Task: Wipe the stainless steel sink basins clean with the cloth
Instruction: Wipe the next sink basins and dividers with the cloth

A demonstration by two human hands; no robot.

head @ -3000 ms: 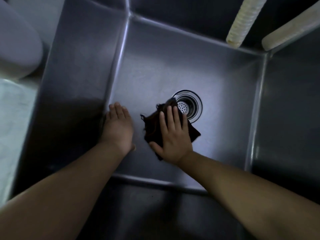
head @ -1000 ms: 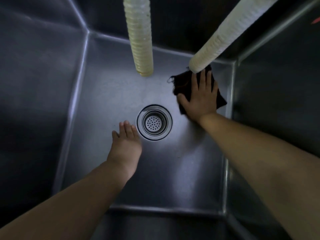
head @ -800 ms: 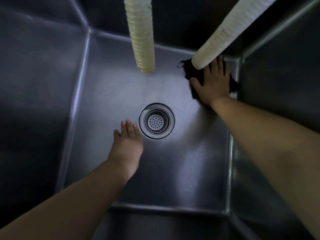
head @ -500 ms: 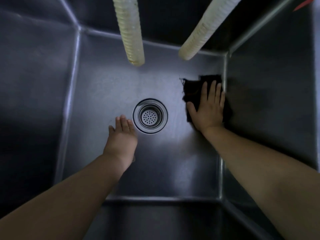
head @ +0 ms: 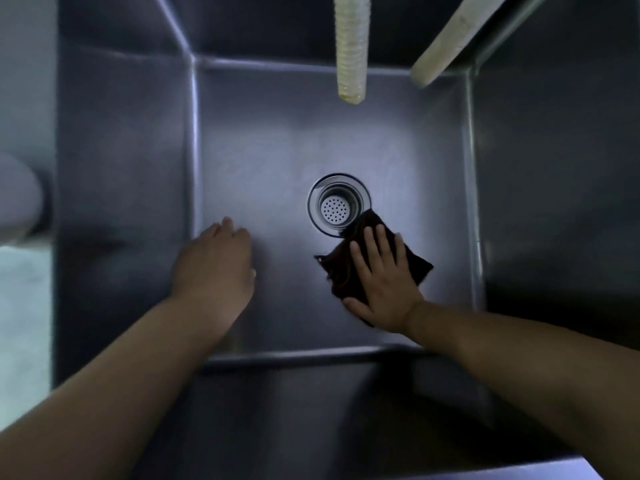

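Sink basin (head: pixel 263 140): floor wipe in hand. Left hand (head: pixel 216 263) rests on the floor near the left wall, fingers relaxed, grip empty. Right hand (head: pixel 382 282) presses flat, fingers straight, on the dark cloth (head: pixel 415 265), just beside the drain strainer (head: pixel 337 204). Next, likely: sweep toward unwiped floor, keeping pressure even.

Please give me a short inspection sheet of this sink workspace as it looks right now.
Surface: sink basin floor, steel, dimly lit; cleanliness hard to judge.
Job's things: dark cloth flat on the floor, one corner at the drain strainer rim.
Clutter: nothing seen.
Hands: right hand presses flat on the cloth; left hand holds nothing, near the basin's left wall.
Cables: none; two ribbed hoses, left hose and right hose, hang above.
Surroundings: pale rounded object left, unidentifiable.
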